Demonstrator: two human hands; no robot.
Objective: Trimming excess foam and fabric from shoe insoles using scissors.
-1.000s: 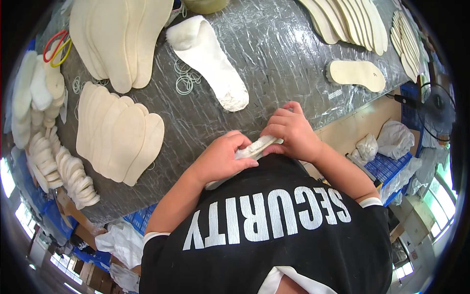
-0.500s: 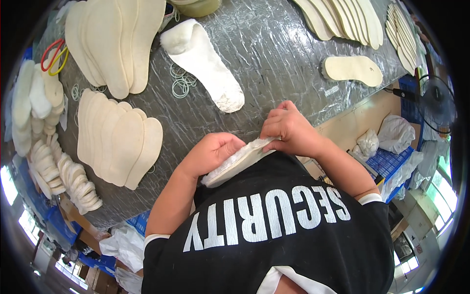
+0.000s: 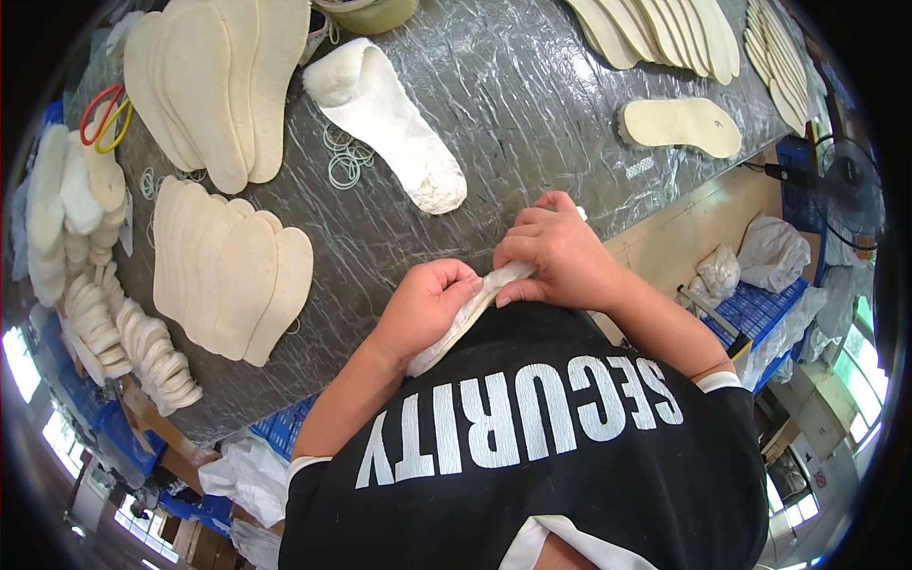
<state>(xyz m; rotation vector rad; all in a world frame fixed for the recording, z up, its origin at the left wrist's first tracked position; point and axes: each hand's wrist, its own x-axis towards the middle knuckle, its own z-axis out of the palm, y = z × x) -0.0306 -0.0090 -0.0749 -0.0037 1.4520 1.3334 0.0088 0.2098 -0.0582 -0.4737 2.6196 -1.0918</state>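
Observation:
Close to my body, both hands grip a fleecy white insole [image 3: 472, 310] that is turned nearly on edge. My left hand [image 3: 423, 306] pinches its upper edge, the thumb pressed against the fleece. At the far end my right hand [image 3: 562, 255] is closed on it, fingers curled over and thumb below. Much of the insole is hidden behind the hands. Just beyond them on the table lies a larger white fleecy insole or lining [image 3: 394, 128], folded over at its far end. A small white bit [image 3: 581, 214] shows beside my right hand; its kind is unclear.
Cream insoles lie fanned at the left [image 3: 228, 271], far left [image 3: 204, 90] and far right [image 3: 655, 38]. A single insole [image 3: 680, 127] lies apart at right. Pale rubber bands [image 3: 348, 161], red-and-yellow-handled scissors [image 3: 106, 119] and fleecy rolls [image 3: 152, 356] are on the dark plastic-covered table [image 3: 513, 104].
My hands have come slightly closer together on the insole. It has tilted, so less of its cream underside shows. The view has shifted slightly.

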